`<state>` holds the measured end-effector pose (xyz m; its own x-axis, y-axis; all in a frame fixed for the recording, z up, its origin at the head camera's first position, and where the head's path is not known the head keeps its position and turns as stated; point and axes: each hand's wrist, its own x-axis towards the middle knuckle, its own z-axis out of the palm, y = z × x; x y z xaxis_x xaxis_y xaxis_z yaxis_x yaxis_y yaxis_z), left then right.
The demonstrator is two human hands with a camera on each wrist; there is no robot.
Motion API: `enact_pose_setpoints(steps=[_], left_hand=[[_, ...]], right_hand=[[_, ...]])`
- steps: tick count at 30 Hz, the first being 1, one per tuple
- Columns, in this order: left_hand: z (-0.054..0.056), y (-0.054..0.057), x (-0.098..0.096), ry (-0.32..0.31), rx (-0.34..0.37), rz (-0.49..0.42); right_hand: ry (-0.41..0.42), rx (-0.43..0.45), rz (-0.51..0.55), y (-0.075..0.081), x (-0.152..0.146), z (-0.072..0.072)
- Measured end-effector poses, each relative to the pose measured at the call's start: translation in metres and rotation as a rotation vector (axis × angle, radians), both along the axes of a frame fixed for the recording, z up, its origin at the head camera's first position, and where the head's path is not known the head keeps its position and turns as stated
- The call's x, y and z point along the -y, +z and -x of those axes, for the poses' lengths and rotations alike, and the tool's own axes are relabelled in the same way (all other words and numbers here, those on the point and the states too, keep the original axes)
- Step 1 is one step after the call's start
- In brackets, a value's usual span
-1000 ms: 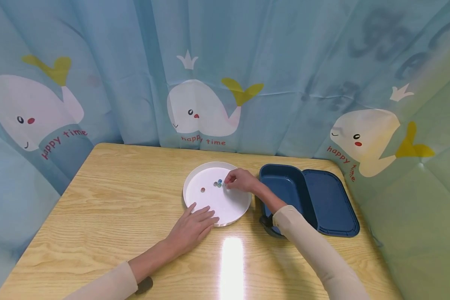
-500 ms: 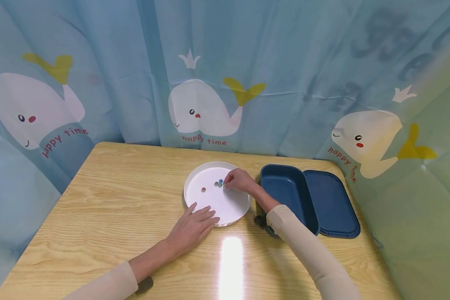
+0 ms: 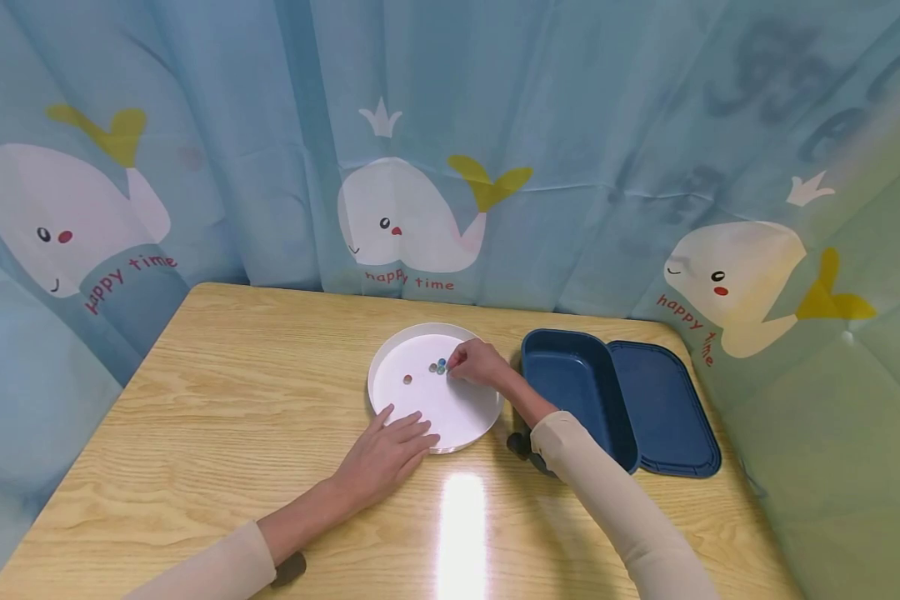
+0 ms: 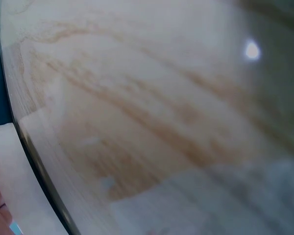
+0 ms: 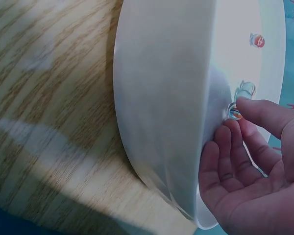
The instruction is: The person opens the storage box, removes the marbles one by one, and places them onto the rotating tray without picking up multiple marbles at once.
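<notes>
A round white tray (image 3: pixel 450 421) with a raised rim stands on the wooden table. Across its near rim my left hand (image 3: pixel 382 458) rests with spread, straight fingers. Inside the tray, a reddish glass marble (image 3: pixel 407 379) lies apart to the left of a small cluster of marbles (image 3: pixel 441 370). My right hand (image 3: pixel 478 364) is over the tray's right side, beside that cluster. In the right wrist view, its thumb and fingertips pinch a clear marble (image 5: pixel 234 112) with a coloured swirl, partly hidden by them. Other marbles lie just beyond the thumb.
Right of the tray stands a deep navy blue box (image 3: pixel 570 371), partly behind the right forearm. Its matching flat lid (image 3: pixel 667 408) lies against its right side. Blue curtains (image 3: pixel 270 125) printed with whales hang behind the wooden table (image 3: pixel 232 400).
The right forearm has shifted slightly left, its fingers staying at the marble cluster. My left hand and the marbles in the tray look unmoved.
</notes>
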<state>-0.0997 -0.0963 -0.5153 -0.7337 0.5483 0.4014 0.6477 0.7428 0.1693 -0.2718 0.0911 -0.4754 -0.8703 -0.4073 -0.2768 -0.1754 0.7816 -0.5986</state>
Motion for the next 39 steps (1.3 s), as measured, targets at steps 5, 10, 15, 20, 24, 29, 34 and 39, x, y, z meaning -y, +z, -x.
enact_pose_setpoints(steps=[5,10,15,20,24,29,34,39], left_hand=[[0.000,-0.001,0.000,-0.006,-0.007,-0.011],[0.001,-0.001,-0.001,-0.014,-0.021,-0.021],[0.001,0.000,0.000,-0.012,-0.017,-0.011],[0.001,-0.001,0.000,-0.011,-0.014,-0.007],[0.001,0.000,0.000,-0.008,-0.003,-0.004],[0.000,0.000,0.000,-0.005,-0.011,-0.017],[0.000,-0.001,0.000,-0.004,-0.019,-0.033],[0.000,-0.002,0.000,-0.008,-0.031,-0.041]], right_hand=[[0.007,0.000,0.005,0.001,0.000,-0.001],[0.001,0.008,0.017,0.003,-0.001,-0.001],[-0.006,0.022,0.022,0.008,-0.001,-0.001],[-0.013,0.040,0.039,0.018,-0.005,0.000],[-0.017,0.060,0.096,0.030,-0.012,0.003],[0.004,0.058,0.137,0.046,-0.023,0.005],[0.016,0.073,0.143,0.061,-0.038,-0.001],[0.043,0.081,0.178,0.070,-0.057,-0.011]])
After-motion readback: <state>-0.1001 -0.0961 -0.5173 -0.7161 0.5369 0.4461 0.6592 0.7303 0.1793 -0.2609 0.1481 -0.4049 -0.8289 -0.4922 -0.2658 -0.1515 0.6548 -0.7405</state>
